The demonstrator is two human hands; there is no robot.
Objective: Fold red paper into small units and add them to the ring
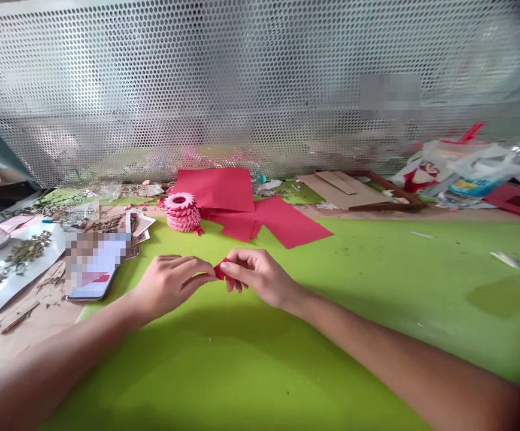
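Note:
A small piece of red paper [222,269] is pinched between both hands above the green mat [260,365]. My left hand [166,284] grips its left end with the fingertips. On the other side, the thumb and fingers of my right hand [260,276] close on the same piece. Behind the hands stands a round stack of pink and red folded paper [183,212] with an open centre. Red paper sheets [217,188] lie beside and behind it, partly overlapping, one with a notched edge.
At left are a phone [93,278], loose photos and white paper with dried plant bits [29,250]. A perforated metal screen [260,78] rises behind. Cardboard [345,190] in a brown frame and plastic bags [462,170] lie at the back right.

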